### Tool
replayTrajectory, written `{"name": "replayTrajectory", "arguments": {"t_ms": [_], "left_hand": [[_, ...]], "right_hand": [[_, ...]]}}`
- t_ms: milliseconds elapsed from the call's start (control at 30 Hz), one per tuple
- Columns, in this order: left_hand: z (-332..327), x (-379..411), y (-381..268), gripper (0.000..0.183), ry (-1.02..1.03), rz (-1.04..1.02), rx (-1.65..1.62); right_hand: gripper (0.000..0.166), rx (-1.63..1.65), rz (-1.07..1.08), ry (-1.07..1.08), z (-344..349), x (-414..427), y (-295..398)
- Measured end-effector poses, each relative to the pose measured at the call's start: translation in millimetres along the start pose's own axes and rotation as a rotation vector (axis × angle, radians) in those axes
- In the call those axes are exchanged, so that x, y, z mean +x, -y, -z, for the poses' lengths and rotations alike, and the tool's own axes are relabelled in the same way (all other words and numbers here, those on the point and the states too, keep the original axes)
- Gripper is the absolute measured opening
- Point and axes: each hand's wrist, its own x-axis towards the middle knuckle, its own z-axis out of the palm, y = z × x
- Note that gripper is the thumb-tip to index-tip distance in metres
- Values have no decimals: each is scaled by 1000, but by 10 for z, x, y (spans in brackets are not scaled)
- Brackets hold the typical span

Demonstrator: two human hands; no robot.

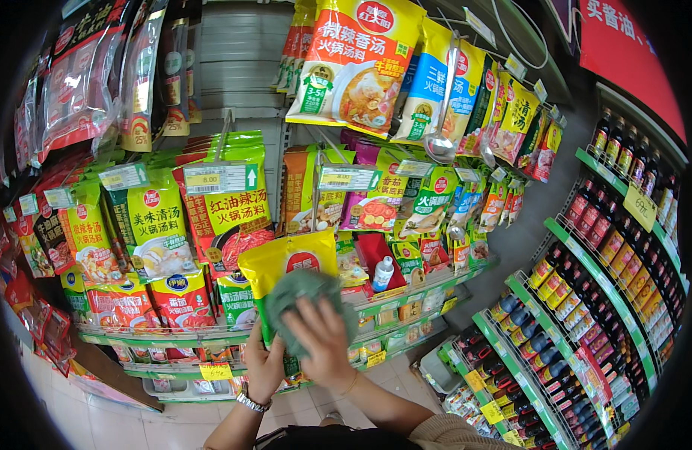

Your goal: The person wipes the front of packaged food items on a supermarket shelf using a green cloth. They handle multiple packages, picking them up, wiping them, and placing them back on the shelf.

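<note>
My left hand (265,363), with a metal watch at the wrist, grips the lower left edge of a yellow and green packet of hotpot soup base (255,264). The packet is tilted and faces me. Over its front my right hand (325,344) holds a green cloth (292,287) flat, fingers spread on top. Hand and cloth are blurred. Much of the packet's front is hidden beneath them. Just behind the packet, a red and green soup base packet (233,216) hangs in the rack.
Hanging soup packets (154,225) crowd the rack in front. Ladles (439,147) dangle from the upper right hooks. A small bottle (383,274) stands in a red box on the lower shelf. Sauce bottles fill green-edged shelves (585,264) at right. Pale floor tiles (183,424) lie below.
</note>
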Motion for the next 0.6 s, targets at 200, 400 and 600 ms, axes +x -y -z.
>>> {"name": "replayTrajectory", "arguments": {"t_ms": [200, 400, 600], "left_hand": [[94, -26, 24, 25, -38, -98, 13], [128, -39, -76, 19, -106, -55, -121], [163, 91, -49, 21, -112, -97, -187]], "right_hand": [[56, 46, 102, 94, -8, 26, 56], [65, 201, -186, -52, -2, 58, -242], [64, 185, 133, 148, -83, -93, 189]]}}
